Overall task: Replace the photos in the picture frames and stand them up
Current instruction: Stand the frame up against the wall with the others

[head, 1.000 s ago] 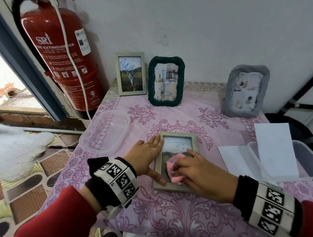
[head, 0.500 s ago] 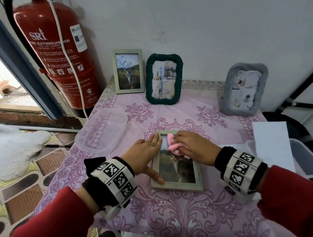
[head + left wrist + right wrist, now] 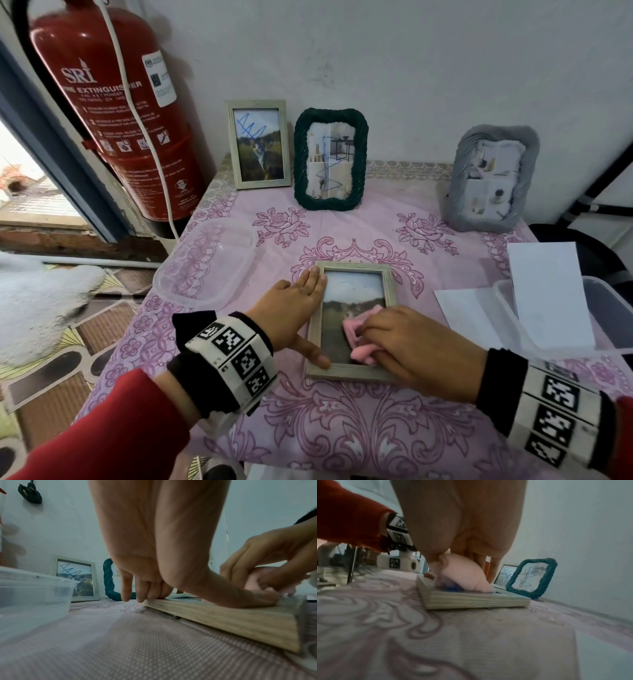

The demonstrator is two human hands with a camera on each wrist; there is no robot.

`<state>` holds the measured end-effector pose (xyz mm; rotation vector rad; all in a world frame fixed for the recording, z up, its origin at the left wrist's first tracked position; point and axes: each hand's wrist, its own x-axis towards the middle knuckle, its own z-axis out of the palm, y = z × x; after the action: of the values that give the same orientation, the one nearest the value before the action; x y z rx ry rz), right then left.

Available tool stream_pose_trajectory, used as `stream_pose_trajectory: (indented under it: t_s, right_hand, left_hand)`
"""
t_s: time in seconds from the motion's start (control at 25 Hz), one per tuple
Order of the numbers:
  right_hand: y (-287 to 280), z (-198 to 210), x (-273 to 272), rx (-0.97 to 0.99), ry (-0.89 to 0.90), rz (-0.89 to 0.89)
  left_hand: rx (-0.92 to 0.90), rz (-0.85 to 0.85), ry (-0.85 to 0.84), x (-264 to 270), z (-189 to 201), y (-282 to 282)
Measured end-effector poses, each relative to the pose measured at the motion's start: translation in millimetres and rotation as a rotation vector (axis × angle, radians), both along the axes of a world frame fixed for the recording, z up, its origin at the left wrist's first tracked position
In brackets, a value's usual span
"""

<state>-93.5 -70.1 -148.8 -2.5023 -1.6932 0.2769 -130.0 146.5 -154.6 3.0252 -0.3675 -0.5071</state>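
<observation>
A light wooden picture frame [image 3: 352,268] lies flat, glass up, in the middle of the table. My left hand [image 3: 301,301] rests flat along its left rail, with the thumb on the near left corner. My right hand [image 3: 404,339] grips a pink cloth [image 3: 359,335] and presses it on the lower part of the glass. In the right wrist view the pink cloth [image 3: 462,573] sits bunched under the fingers on the wooden frame [image 3: 471,599]. Against the back wall stand a second wooden frame [image 3: 258,144], a dark green rope frame [image 3: 330,159] and a grey frame [image 3: 493,178].
A clear plastic tub [image 3: 205,263] lies left of the flat frame. At the right edge a clear box [image 3: 507,301] holds white sheets [image 3: 548,294]. A red fire extinguisher [image 3: 113,102] stands at the back left corner. The table's left edge drops to a tiled floor.
My right hand slid the pink cloth up to the top of the glass, then back down to its lower right. The left hand stayed on the frame's left rail.
</observation>
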Motion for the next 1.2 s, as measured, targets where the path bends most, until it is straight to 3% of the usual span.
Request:
stream_pose_trajectory:
  t_s: [0.08, 0.24, 0.4, 0.64, 0.76, 0.88, 1.2]
  right_hand:
    - [2.3, 1.0, 9.9, -0.066, -0.093, -0.027]
    - [23.5, -1.5, 41.7, -0.103, -0.118, -0.132]
    - [45.1, -1.8, 51.8, -0.025, 0.002, -0.124]
    - [37.4, -4.9, 8.6, 0.079, 0.191, 0.044]
    - [8.3, -3.7, 2.3, 0.098, 0.137, 0.057]
    - [-6.5, 2.2, 12.1, -0.062, 0.006, 0.067]
    - [29.5, 6.9, 58.9, -0.127, -0.117, -0.070]
  left_hand:
    - [-0.016, -0.005, -0.005, -0.6, -0.2, 0.9]
    - [-0.039, -0.011, -0.008, 0.7, -1.8, 1.3]
    - [-0.033, -0.023, -0.009, 2.9, -2.8, 2.2]
    - [-0.003, -0.011, -0.010, 1.7, -3.5, -0.3]
    - [-0.012, -0.013, -0.008, 2.2, -3.5, 0.2]
    - [-0.032, -0.016, -0.003, 0.3, -3.3, 2.8]
    - [-0.040, -0.027, -0.007, 1.2, -4.8, 3.1]
